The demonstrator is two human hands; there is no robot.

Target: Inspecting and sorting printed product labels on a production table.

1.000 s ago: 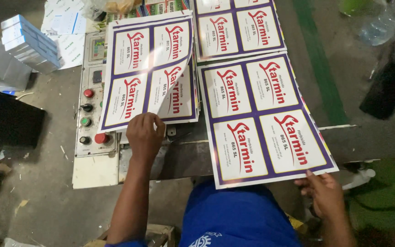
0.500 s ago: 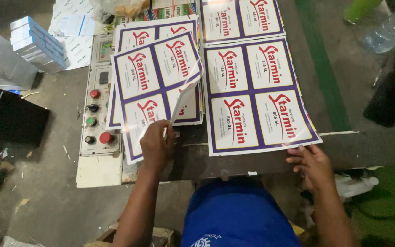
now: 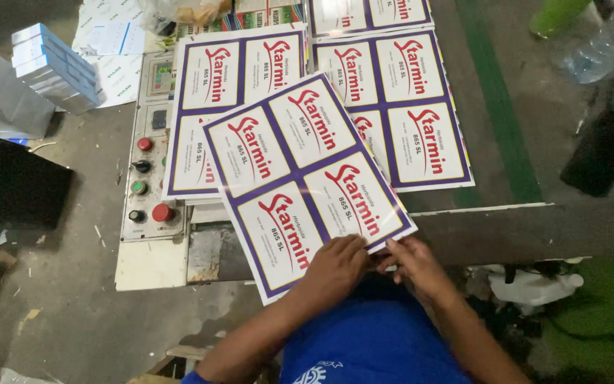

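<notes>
Both hands, left (image 3: 335,267) and right (image 3: 413,264), pinched with closed fingers the near edge of a tilted label sheet (image 3: 303,181) above the stacks (image 3: 211,107); such a thin hold risked creasing or dropping it.

The label sheet (image 3: 305,181) shows 4 white panels, red script, purple borders; control panel (image 3: 152,153) buttons red and green.

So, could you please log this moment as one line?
left hand: holds label sheet | right hand: grips same sheet's near edge | sheet: tilted over stacks | control panel: left
</notes>
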